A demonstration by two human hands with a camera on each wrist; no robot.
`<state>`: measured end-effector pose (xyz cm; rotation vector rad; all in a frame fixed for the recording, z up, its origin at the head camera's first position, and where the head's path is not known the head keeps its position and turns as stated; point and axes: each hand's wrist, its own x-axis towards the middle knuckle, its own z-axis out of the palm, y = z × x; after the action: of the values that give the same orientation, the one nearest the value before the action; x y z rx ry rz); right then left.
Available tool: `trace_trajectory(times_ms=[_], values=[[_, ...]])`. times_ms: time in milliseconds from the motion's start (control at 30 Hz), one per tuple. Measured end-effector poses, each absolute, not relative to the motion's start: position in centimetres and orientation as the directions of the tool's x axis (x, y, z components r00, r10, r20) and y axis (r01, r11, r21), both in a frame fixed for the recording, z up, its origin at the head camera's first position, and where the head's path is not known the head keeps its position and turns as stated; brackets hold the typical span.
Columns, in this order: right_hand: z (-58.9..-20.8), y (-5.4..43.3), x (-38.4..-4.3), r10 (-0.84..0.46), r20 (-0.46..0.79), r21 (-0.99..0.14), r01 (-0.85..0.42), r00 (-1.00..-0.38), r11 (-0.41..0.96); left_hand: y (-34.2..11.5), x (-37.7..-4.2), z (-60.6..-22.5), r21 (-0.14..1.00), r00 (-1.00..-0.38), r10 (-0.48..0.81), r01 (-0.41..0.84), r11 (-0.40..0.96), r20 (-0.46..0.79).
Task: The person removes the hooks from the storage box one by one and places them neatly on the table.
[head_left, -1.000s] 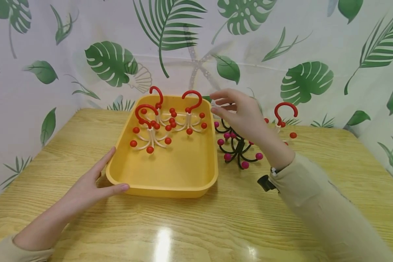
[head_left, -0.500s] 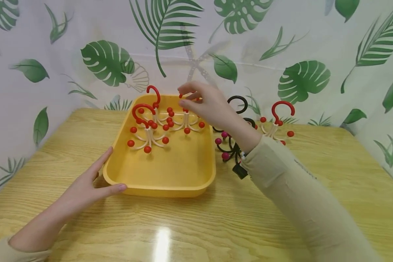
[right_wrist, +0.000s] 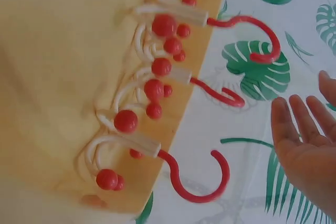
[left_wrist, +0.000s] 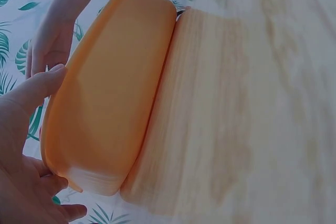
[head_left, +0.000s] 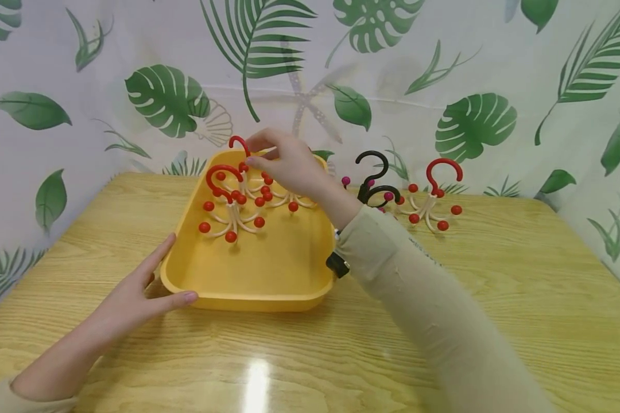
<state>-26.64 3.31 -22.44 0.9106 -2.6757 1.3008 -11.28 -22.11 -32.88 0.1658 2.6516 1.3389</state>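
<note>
Left hand (head_left: 134, 295) is spread round the yellow tray's (head_left: 263, 272) corner, touching it, thumb and fingers apart. Right hand (head_left: 284, 163) hovers loose and empty near three red-hooked hangers (head_left: 233, 213) inside; black-hooked ones (head_left: 385, 163) are on the table (head_left: 186, 361), over to my right.

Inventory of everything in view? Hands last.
Table: 1, yellowish wood-grain, across the foreground
Tray: 1, yellow, on table
Tray hangers: 3, red and white, inside tray
Loose hanger: 1, red and white, on table, right of tray
Black hangers: 2 visible, magenta-tipped black, right of tray
Backdrop: 1, white with green leaves, behind table
Wrist device: 1, black, right wrist
Sleeves: 2, beige, both forearms
Left hand: 1, touching tray's near-left corner
Right hand: 1, over tray, holding nothing
</note>
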Motion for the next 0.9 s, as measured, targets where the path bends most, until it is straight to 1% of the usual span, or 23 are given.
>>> trace_trajectory(times_ms=[133,267,400,533,700,800,900], values=[[-22.7,2.2,-26.7,-0.509,0.199,-0.743,-0.468,-0.837,0.479,-22.2,-11.3,-32.8,0.799,-0.979,0.174,0.023,0.600,-0.102],[-23.2,1.3,-26.9,-0.539,0.134,-0.716,-0.457,-0.832,0.528,-22.2,-11.3,-32.8,0.803,-0.979,0.180,0.027,0.595,-0.100],[-24.1,0.6,-27.2,-0.542,0.103,-0.692,-0.451,-0.834,0.563,-22.2,-11.2,-32.9,0.844,-0.974,0.211,0.042,0.534,-0.085],[-24.5,0.1,-27.1,-0.525,0.103,-0.668,-0.450,-0.845,0.593,-22.1,-11.2,-33.1,0.872,-0.970,0.231,0.051,0.488,-0.073],[-24.9,-0.2,-27.0,-0.510,0.135,-0.637,-0.469,-0.849,0.612,-22.0,-11.1,-33.3,0.871,-0.976,0.215,0.077,0.485,-0.033],[-25.2,-0.2,-27.0,-0.506,0.168,-0.631,-0.486,-0.846,0.605,-22.1,-11.0,-33.4,0.831,-0.977,0.213,0.139,0.539,0.025],[-25.3,-0.2,-26.9,-0.502,0.179,-0.634,-0.489,-0.846,0.599,-22.2,-10.9,-33.3,0.757,-0.966,0.244,0.223,0.615,0.087]])
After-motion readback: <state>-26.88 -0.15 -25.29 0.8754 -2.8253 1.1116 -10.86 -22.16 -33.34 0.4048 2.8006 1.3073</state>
